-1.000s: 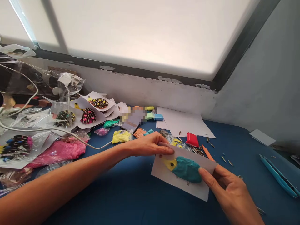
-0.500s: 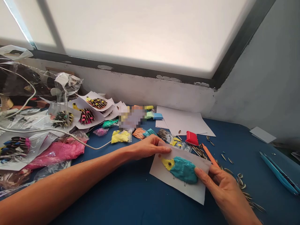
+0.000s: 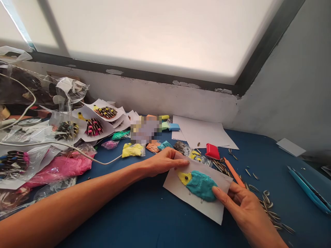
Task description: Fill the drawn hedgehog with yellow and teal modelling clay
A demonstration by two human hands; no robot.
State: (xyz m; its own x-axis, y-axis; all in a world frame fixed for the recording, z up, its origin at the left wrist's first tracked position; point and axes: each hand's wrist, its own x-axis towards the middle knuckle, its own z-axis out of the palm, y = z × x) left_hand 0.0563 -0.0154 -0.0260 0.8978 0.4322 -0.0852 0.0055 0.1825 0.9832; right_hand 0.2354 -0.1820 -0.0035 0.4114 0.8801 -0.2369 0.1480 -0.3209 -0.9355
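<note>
A white paper card (image 3: 178,193) is held up above the blue table between both hands. On it is a hedgehog shape with a teal clay body (image 3: 200,186), a yellow clay face (image 3: 184,177) with a dark eye, and small drawn legs. My left hand (image 3: 165,162) pinches the card's upper left edge, thumb along the front. My right hand (image 3: 244,205) grips the right edge, its thumb touching the clay body and its fingers behind the card. An orange stick-like tool (image 3: 233,172) and sunflower seeds (image 3: 270,210) lie by the right hand.
Finished-looking seed hedgehogs (image 3: 94,127) on paper, plastic bags and pink clay (image 3: 62,170) crowd the left, crossed by a white cable (image 3: 77,150). Bagged yellow clay (image 3: 132,150), a red packet (image 3: 212,151), white sheets (image 3: 204,131) and a blue pen-like tool (image 3: 309,191) lie around.
The card has shifted and turned very slightly to the left in my hands. My right thumb is a little further left; both hands keep their hold.
</note>
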